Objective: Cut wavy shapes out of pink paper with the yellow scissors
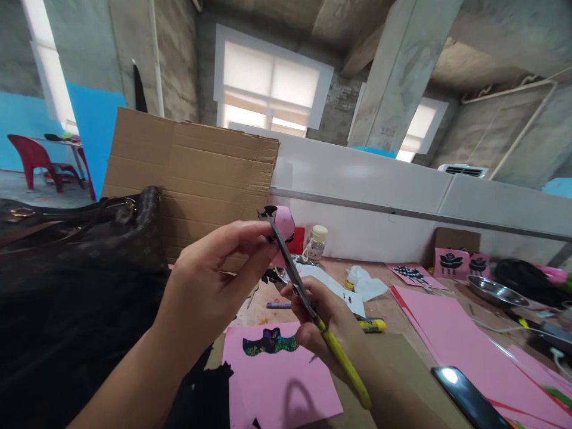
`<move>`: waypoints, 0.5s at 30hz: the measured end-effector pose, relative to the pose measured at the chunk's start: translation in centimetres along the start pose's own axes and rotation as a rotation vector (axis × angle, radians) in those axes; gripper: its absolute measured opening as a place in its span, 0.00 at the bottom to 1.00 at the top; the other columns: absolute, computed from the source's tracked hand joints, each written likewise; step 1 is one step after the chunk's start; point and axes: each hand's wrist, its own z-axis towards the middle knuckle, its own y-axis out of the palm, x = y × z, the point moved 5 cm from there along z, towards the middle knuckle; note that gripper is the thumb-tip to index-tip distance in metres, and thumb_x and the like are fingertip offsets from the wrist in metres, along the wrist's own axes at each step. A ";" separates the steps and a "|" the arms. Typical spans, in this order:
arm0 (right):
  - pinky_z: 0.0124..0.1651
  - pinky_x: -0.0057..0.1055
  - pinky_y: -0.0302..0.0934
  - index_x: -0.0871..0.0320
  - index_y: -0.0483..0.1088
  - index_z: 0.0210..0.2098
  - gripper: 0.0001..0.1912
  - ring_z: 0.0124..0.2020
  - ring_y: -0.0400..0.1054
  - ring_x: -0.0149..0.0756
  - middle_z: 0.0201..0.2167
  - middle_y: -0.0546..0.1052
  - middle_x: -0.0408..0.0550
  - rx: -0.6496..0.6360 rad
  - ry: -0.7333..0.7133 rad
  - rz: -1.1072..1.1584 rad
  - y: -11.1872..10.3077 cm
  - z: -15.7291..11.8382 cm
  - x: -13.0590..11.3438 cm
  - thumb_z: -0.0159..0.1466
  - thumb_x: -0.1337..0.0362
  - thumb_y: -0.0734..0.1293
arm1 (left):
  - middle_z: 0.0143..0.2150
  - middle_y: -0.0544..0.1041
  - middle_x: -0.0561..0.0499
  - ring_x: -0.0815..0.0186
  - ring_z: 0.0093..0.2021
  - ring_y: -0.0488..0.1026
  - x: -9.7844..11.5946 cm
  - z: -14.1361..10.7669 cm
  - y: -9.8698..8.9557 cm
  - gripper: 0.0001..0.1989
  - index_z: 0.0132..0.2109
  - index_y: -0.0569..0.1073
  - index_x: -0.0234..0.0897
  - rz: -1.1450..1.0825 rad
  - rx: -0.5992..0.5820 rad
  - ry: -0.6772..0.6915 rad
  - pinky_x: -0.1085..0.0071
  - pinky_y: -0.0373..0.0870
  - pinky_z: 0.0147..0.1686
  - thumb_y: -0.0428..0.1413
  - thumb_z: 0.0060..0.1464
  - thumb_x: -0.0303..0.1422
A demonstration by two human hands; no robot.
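Observation:
My left hand (223, 262) is raised at the middle, its fingers pinching a small piece of pink and black paper (285, 223). In my right hand (328, 313) are scissors (292, 274) with yellow handles, their blades pointing up and left against the paper. Whether the blades are parted is hard to tell. Below the hands lies a pink sheet (281, 381) with a wavy black, glittery shape (268, 342) on it. Black paper (208, 393) lies at the sheet's left edge.
A dark handbag (84, 256) fills the left side before upright cardboard (210, 179). Behind are a lidded jar (316, 243) and crumpled tissue (366, 283). To the right lie pink sheets (473, 328), a phone (469, 396), a metal dish (498, 291) and a yellow marker (373, 325).

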 end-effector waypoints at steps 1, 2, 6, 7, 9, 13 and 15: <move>0.30 0.29 0.51 0.53 0.73 0.50 0.37 0.29 0.53 0.32 0.28 0.60 0.38 0.004 -0.001 0.005 0.0 0.0 0.1 0.57 0.30 0.75 | 0.39 0.85 0.60 0.74 0.38 0.85 0.0 0.0 0.0 0.15 0.54 0.81 0.52 -0.016 0.006 -0.006 0.86 0.81 0.41 0.65 0.65 0.27; 0.30 0.29 0.51 0.53 0.73 0.50 0.38 0.29 0.53 0.32 0.27 0.60 0.37 0.008 -0.004 0.011 0.0 0.1 0.1 0.57 0.29 0.75 | 0.38 0.84 0.60 0.74 0.38 0.85 0.0 0.0 0.0 0.16 0.55 0.81 0.52 -0.035 0.014 -0.016 0.86 0.81 0.40 0.65 0.65 0.27; 0.30 0.28 0.50 0.53 0.73 0.49 0.39 0.28 0.52 0.31 0.27 0.60 0.37 -0.010 -0.026 0.075 0.3 0.2 0.1 0.56 0.28 0.75 | 0.39 0.85 0.60 0.71 0.38 0.85 0.0 -0.1 0.1 0.17 0.56 0.80 0.53 -0.096 0.034 -0.068 0.84 0.82 0.39 0.66 0.63 0.29; 0.30 0.28 0.50 0.53 0.73 0.49 0.38 0.28 0.52 0.31 0.27 0.60 0.37 -0.022 -0.032 0.100 0.5 0.2 0.0 0.56 0.28 0.74 | 0.39 0.84 0.59 0.71 0.38 0.86 0.0 -0.1 0.2 0.17 0.56 0.80 0.52 -0.100 0.040 -0.081 0.83 0.83 0.39 0.66 0.64 0.28; 0.30 0.28 0.50 0.53 0.73 0.49 0.38 0.28 0.52 0.30 0.27 0.60 0.36 -0.042 -0.031 0.153 0.8 0.1 -0.2 0.57 0.28 0.74 | 0.39 0.84 0.59 0.70 0.37 0.86 0.0 -0.1 0.3 0.17 0.57 0.80 0.50 -0.097 0.052 -0.088 0.81 0.83 0.41 0.66 0.64 0.27; 0.30 0.28 0.52 0.52 0.73 0.51 0.37 0.29 0.53 0.30 0.29 0.62 0.37 -0.040 -0.015 0.197 0.8 -0.1 -0.3 0.59 0.29 0.73 | 0.41 0.86 0.57 0.69 0.39 0.86 0.2 0.0 0.4 0.20 0.58 0.79 0.49 -0.109 0.016 -0.040 0.79 0.83 0.43 0.65 0.64 0.25; 0.30 0.28 0.54 0.52 0.73 0.52 0.36 0.29 0.54 0.30 0.29 0.62 0.37 -0.051 -0.031 0.169 0.7 -0.1 -0.2 0.60 0.31 0.74 | 0.41 0.86 0.57 0.69 0.39 0.86 0.1 0.0 0.4 0.19 0.58 0.79 0.49 -0.119 0.001 -0.039 0.79 0.83 0.43 0.65 0.64 0.25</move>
